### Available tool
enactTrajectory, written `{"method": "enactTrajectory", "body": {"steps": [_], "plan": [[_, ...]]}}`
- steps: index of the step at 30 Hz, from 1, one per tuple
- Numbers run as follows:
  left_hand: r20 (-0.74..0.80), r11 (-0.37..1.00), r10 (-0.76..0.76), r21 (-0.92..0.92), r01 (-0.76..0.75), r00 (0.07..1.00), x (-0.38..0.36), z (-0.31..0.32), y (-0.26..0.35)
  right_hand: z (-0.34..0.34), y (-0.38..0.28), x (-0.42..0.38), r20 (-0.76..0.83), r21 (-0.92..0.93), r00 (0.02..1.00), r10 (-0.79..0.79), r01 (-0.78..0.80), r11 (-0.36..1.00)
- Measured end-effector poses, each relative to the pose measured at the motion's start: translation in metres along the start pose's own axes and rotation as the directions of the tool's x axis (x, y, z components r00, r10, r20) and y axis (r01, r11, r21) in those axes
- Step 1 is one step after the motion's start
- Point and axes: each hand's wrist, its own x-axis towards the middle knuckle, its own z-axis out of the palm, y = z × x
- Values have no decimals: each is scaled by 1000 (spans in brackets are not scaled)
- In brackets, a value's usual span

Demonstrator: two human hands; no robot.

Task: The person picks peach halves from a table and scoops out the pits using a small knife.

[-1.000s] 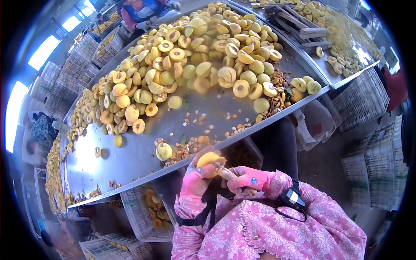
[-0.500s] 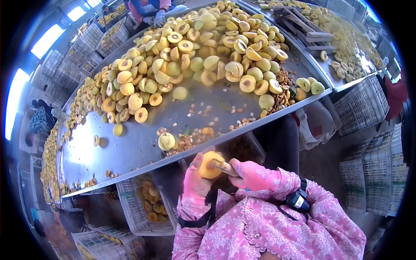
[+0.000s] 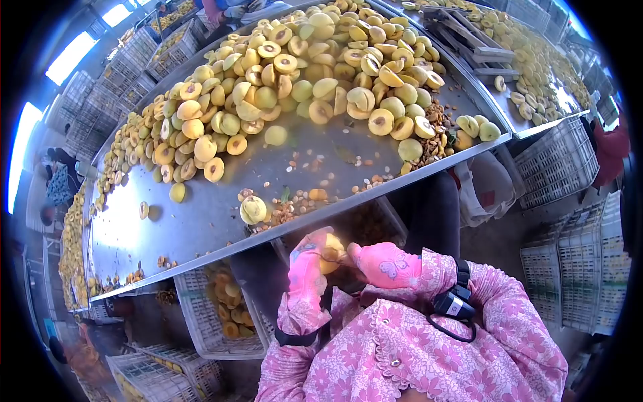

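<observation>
My left hand (image 3: 308, 268), in a pink glove, is closed round a yellow peach half (image 3: 331, 253) just below the table's front edge. My right hand (image 3: 390, 264), also pink-gloved, is pressed up against that fruit with its fingers curled. It grips a small metal pitting tool, whose tip is mostly hidden between the fruit and my fingers. On the steel table (image 3: 194, 234) ahead, a pale peach (image 3: 253, 210) lies near the edge beside scattered pits and scraps (image 3: 288, 213).
A large heap of halved peaches (image 3: 268, 87) covers the back of the table. Below the edge stands a crate of peach halves (image 3: 231, 342). Stacked crates (image 3: 576, 261) are at the right, beyond a white bag (image 3: 483, 191). Another person's gloved hands (image 3: 236, 11) are at the far side.
My right hand has come closer to the peach half, and the tool's metal loop, visible before, is now mostly hidden. The view has shifted slightly.
</observation>
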Motion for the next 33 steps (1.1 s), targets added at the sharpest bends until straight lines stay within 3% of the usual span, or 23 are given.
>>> {"method": "enactTrajectory", "body": {"steps": [2, 5, 7, 8, 10, 11, 13, 14, 15, 16, 17, 18, 19, 20, 22, 25, 27, 28, 29, 30, 31, 32, 33], "plan": [[-30, 999, 31, 10, -31, 999, 2, 2, -5, 8, 12, 3, -15, 10, 1000, -21, 21, 1000], [-104, 998, 56, -2, -56, 993, 3, 8, -10, 17, 18, 5, 19, 255, 1000, 13, -18, 967], [-148, 998, 47, -24, -51, 988, 2, 11, -10, 13, 6, 6, 207, 484, 926, 316, -378, 790], [-188, 999, 32, -13, -35, 982, 2, 12, -9, 14, 6, 6, 207, 486, 925, 318, -379, 787], [-228, 1000, 18, -1, -19, 973, 4, 11, -11, 16, 6, 7, 311, 776, 880, 358, -453, 439], [-201, 997, 63, -21, -68, 978, 6, 8, -16, 18, 10, 10, 312, 776, 880, 357, -453, 439], [-177, 993, 105, -40, -114, 979, 9, 5, -22, 31, 24, 18, 454, 846, 865, 216, -494, 201], [-175, 988, 134, -56, -146, 975, 10, 6, -23, 41, 36, 23, 456, 846, 864, 215, -495, 199], [-173, 982, 162, -72, -177, 971, 10, 5, -25, 51, 47, 26, 108, 729, 993, 41, -107, 676], [-175, 982, 159, -70, -173, 972, 13, 4, -30, 59, 57, 27, -135, 321, 948, -287, 316, 893], [-171, 968, 203, -110, -224, 964, 17, 2, -37, 45, 44, 23, -133, 323, 949, -285, 314, 893], [-169, 950, 248, -149, -274, 954, 19, 1, -41, 16, 19, 16, 180, 653, 982, -58, -75, 754], [-170, 950, 247, -150, -273, 954, 18, 3, -39, 2, 6, 13, 529, 750, 848, 42, -490, 444], [-142, 940, 252, -198, -277, 957, 16, 6, -35, 4, 10, 15, 530, 750, 847, 42, -490, 444], [-118, 927, 261, -246, -283, 958, 12, 7, -30, 11, 22, 17, 574, 818, 797, -186, -545, 185], [-171, 871, 102, -461, -171, 980, 8, -8, -17, 9, 16, 5, 502, 863, 825, -261, -456, 220], [-257, 807, 218, -495, -322, 941, -2, -43, 6, 9, 29, 9, 554, 828, 752, -357, -452, 332], [-357, 811, 348, -349, -469, 867, -3, -74, 13, 21, 43, 17, 556, 827, 747, -365, -451, 335], [-478, 796, 488, -100, -597, 730, -7, -103, 25, 40, 57, 25, 539, 592, 839, -78, -311, 743], [-580, 815, 544, 197, -545, 606, -12, -125, 41, 48, 63, 30, 356, 161, 922, 152, -221, 962], [-487, 846, 532, 351, -402, 693, -36, -115, 72, 44, 57, 33, 355, 160, 924, 144, -212, 964], [-247, 562, 771, 699, -443, 587, -16, -183, 56, 36, 45, 32, 361, 148, 923, 134, -198, 969], [-163, 367, 806, 892, -265, 570, -25, -174, 72, 29, 35, 32, 369, 136, 921, 125, -187, 973]]}}
